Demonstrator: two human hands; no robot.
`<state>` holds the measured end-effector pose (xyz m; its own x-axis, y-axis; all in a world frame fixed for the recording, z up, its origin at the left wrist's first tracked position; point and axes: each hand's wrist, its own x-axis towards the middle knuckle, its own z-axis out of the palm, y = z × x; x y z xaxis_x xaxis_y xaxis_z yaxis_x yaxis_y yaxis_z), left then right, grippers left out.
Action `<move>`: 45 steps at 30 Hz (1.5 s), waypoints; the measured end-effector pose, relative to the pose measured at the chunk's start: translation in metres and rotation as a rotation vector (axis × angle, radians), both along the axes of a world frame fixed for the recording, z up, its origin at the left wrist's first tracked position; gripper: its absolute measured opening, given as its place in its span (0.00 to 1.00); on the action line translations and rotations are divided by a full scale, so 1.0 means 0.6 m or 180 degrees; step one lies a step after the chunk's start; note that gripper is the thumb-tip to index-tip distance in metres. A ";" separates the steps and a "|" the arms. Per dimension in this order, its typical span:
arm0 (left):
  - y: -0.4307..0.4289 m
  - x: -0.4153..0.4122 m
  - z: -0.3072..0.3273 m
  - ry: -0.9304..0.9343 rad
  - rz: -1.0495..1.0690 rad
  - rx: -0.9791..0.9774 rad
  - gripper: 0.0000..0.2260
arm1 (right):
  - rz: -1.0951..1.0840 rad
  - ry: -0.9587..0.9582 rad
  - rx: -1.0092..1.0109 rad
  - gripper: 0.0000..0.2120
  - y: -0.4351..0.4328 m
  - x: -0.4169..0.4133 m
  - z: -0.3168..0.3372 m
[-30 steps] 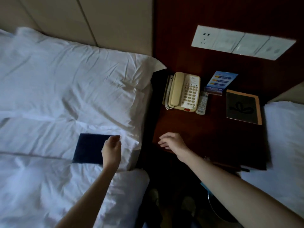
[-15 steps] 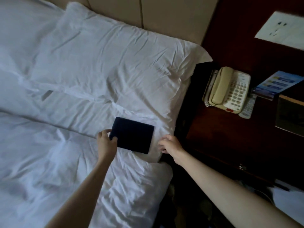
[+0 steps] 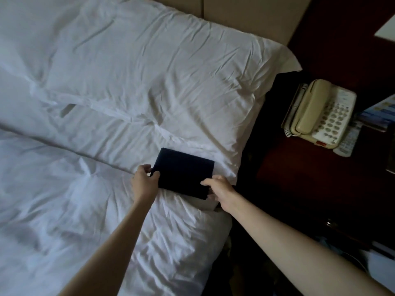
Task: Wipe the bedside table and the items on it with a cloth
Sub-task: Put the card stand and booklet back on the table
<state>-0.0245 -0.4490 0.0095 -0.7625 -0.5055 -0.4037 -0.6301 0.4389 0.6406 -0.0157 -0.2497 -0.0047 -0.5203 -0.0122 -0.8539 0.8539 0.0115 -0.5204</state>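
Note:
A folded dark blue cloth (image 3: 184, 171) lies flat on the white bed, just below the pillow. My left hand (image 3: 143, 182) pinches its near left corner. My right hand (image 3: 220, 189) grips its near right corner, fingers over the top and thumb under the edge. The dark wooden bedside table (image 3: 303, 167) stands to the right of the bed. On it sit a cream telephone (image 3: 320, 114), a white remote (image 3: 348, 142) beside it and a blue leaflet (image 3: 378, 114) at the right edge.
A large white pillow (image 3: 160, 77) lies above the cloth and a rumpled white duvet (image 3: 64, 199) fills the lower left. A dark gap (image 3: 252, 167) separates the bed from the table. A beige headboard panel (image 3: 245, 18) runs along the top.
My view has swung left from the table toward the bed. My right hand moved from the table's front edge onto the cloth's right corner; my left hand shifted to its left corner.

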 end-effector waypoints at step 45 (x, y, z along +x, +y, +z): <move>0.630 0.083 0.094 0.2633 -0.4706 -0.0791 0.21 | -0.2739 0.1070 -0.0719 0.16 0.589 0.152 0.156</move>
